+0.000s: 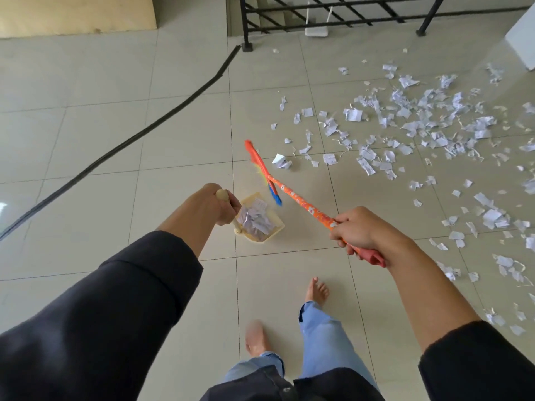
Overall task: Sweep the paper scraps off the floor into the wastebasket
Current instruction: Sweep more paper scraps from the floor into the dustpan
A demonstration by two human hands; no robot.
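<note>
My left hand [214, 205] grips the wooden handle of a pale yellow dustpan [275, 227], which sits on the floor in the middle of the view and holds a heap of paper scraps. My right hand [362, 231] grips the orange patterned handle of a broom [301, 202]. The broom's orange, yellow and blue head [260, 169] is lifted just beyond the dustpan. Several white paper scraps [428, 131] lie scattered over the tiles to the right. No wastebasket is in view.
A black cable strip [115, 149] runs diagonally across the floor on the left. A black metal railing [333, 15] guards a stairwell at the top. A white box [521, 39] stands at the top right. My bare feet [317, 290] are below the dustpan.
</note>
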